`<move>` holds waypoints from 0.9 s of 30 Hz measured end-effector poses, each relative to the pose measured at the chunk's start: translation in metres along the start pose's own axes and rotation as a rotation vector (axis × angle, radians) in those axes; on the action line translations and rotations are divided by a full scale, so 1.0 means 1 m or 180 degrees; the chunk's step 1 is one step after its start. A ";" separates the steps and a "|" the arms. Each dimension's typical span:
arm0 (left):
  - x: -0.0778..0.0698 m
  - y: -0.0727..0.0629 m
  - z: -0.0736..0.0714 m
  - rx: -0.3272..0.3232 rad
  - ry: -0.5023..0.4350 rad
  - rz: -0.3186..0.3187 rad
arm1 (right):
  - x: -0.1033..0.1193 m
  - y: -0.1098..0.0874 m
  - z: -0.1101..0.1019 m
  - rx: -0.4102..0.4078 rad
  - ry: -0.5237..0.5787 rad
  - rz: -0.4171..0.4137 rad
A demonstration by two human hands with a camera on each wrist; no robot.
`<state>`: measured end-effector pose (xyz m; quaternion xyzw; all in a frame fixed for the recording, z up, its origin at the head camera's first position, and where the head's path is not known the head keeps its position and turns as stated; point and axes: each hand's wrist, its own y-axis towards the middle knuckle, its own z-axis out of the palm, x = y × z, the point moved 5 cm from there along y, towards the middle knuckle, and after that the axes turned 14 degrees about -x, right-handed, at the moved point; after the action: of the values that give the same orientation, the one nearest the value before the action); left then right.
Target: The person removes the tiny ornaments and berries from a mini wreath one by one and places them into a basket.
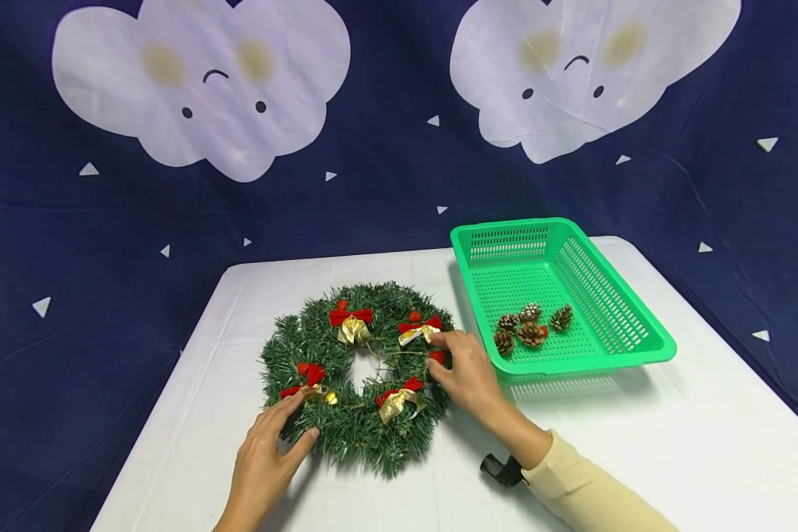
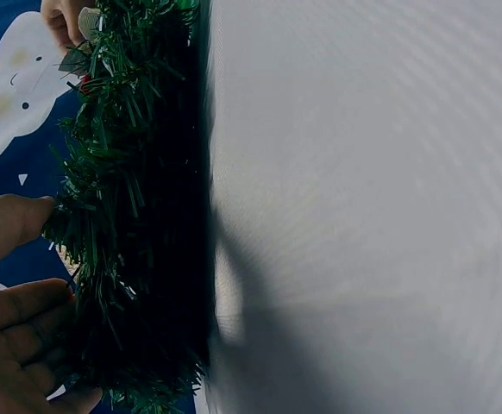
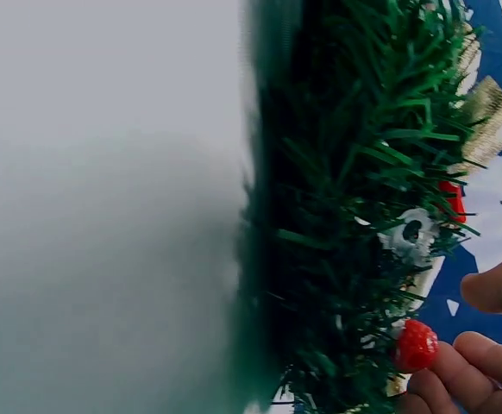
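Observation:
A round green tinsel wreath (image 1: 366, 436) lies on the table, trimmed with red and gold bows and red berries. My left hand (image 1: 266, 451) rests at its near left edge, fingertips by the left bow (image 1: 306, 380) and thumb spread apart on the greenery. In the left wrist view the left thumb (image 2: 14, 220) and fingers stand apart at the wreath's side. My right hand (image 1: 468, 373) reaches over the right edge, fingertips at the upper right bow (image 1: 420, 328). In the right wrist view a red berry (image 3: 417, 345) touches its fingers (image 3: 471, 366), with a gap to the thumb.
A green plastic basket (image 1: 638, 314) stands at the back right, close to the wreath. Several pine cones (image 1: 532, 335) lie in its near left corner. A white cloth covers the table (image 1: 193, 414); a dark blue curtain (image 1: 386, 199) with clouds hangs behind.

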<state>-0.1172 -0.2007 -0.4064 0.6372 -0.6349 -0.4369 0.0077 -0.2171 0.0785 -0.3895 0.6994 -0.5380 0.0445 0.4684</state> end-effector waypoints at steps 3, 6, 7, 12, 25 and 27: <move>0.000 0.000 0.000 -0.0015 -0.0002 0.0017 | -0.001 -0.003 0.001 -0.0031 -0.0059 -0.0010; -0.001 0.000 0.000 -0.0027 -0.0007 0.0029 | -0.002 -0.005 0.002 -0.0079 -0.0092 -0.0041; -0.001 0.000 0.000 -0.0029 -0.0007 0.0029 | -0.003 -0.005 0.003 -0.0091 -0.0104 -0.0054; 0.000 0.000 -0.001 -0.0023 0.0003 0.0026 | -0.008 -0.006 0.005 -0.0090 -0.0118 -0.0034; -0.001 0.000 0.000 -0.0052 -0.0012 0.0060 | -0.019 -0.008 0.008 0.0002 -0.0063 0.0158; -0.001 0.000 0.000 -0.0057 -0.0008 0.0066 | -0.020 -0.008 0.009 0.0009 -0.0094 0.0144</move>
<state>-0.1172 -0.1999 -0.4057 0.6299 -0.6375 -0.4432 0.0171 -0.2233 0.0857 -0.4103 0.6884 -0.5605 0.0455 0.4582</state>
